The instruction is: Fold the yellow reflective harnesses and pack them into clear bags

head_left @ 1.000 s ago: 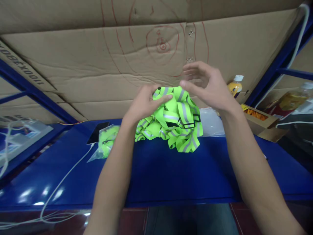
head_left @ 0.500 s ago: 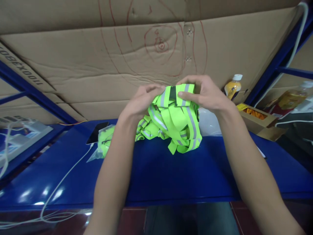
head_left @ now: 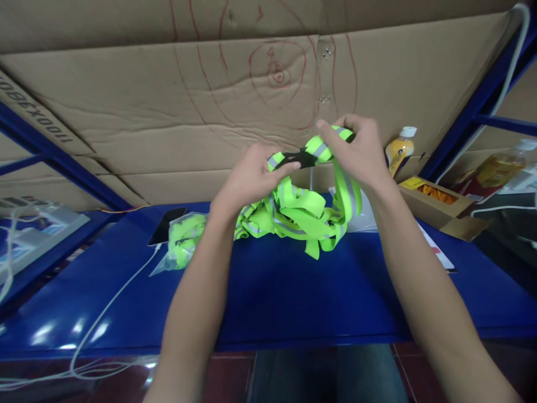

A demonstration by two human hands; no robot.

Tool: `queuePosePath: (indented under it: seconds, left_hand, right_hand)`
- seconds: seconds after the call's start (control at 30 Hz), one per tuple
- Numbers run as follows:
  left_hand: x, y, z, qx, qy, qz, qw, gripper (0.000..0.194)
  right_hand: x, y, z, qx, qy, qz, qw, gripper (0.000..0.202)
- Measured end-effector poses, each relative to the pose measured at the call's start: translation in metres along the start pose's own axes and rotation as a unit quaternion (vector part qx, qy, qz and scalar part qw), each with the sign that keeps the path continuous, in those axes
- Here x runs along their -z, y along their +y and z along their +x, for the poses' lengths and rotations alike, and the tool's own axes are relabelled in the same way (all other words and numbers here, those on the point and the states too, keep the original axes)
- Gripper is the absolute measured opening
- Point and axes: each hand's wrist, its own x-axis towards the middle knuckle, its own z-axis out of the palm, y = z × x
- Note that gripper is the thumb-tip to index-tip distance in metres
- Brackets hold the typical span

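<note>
A neon-yellow reflective strap (head_left: 346,190) with grey stripes and a black section is stretched between my two hands, above a blue shelf. My left hand (head_left: 255,173) is closed on it, thumb laid along the black part. My right hand (head_left: 356,145) pinches the strap to the right of the black section, thumb on top. From my right hand a loop hangs down into a tangled heap of the same strap material (head_left: 293,215), which rests on the shelf. Beside my left forearm is a clear plastic bag (head_left: 184,238) with more neon-yellow material inside.
The blue shelf (head_left: 293,302) backs onto a cardboard wall (head_left: 146,106) with red drawing. Behind the bag lies a dark phone (head_left: 165,226) with a white cable. On the right stand a yellow-labelled bottle (head_left: 400,148) and an open carton (head_left: 444,207). A power strip (head_left: 46,235) sits at left.
My right hand has moved up and slightly right, twisting its end of the strap. The black section now spans the gap between my hands, and a loop hangs at the right.
</note>
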Motion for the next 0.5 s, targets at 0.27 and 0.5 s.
queuePosePath:
  seconds: [0.27, 0.5]
  left_hand:
    - [-0.005, -0.004, 0.002, -0.061, -0.032, 0.051, 0.996, 0.02]
    - [0.0, 0.003, 0.0, -0.086, -0.004, -0.038, 0.996, 0.022]
  right_hand:
    - [0.019, -0.017, -0.006, 0.115, -0.113, 0.036, 0.986, 0.037]
    - [0.018, -0.023, -0.01, 0.116, -0.288, -0.048, 0.949, 0.029]
